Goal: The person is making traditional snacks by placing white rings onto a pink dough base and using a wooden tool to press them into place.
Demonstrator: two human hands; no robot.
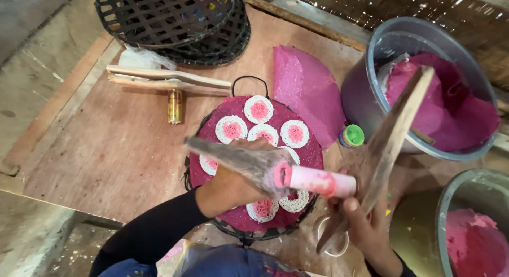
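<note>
My left hand [228, 188] grips a flat wooden stick [233, 156] over a round black tray [249, 235]. A rolled pink cylinder [318, 180] sits at that stick's tip. My right hand [366, 224] holds a second, longer wooden stick [398, 127] that slants up to the right and meets the roll's right end. The tray is lined with a pink sheet and carries several white discs with pink centres [259, 108]; my left hand and the roll hide some of them.
A grey bucket [366, 97] at the right holds pink sheet material, and another bucket [450, 203] sits at lower right. A loose pink sheet [305, 86], a small green-capped bottle [352, 135], a gold can [175, 106], wooden sticks [164, 78] and stacked black woven trays [175, 17] lie on the plywood board.
</note>
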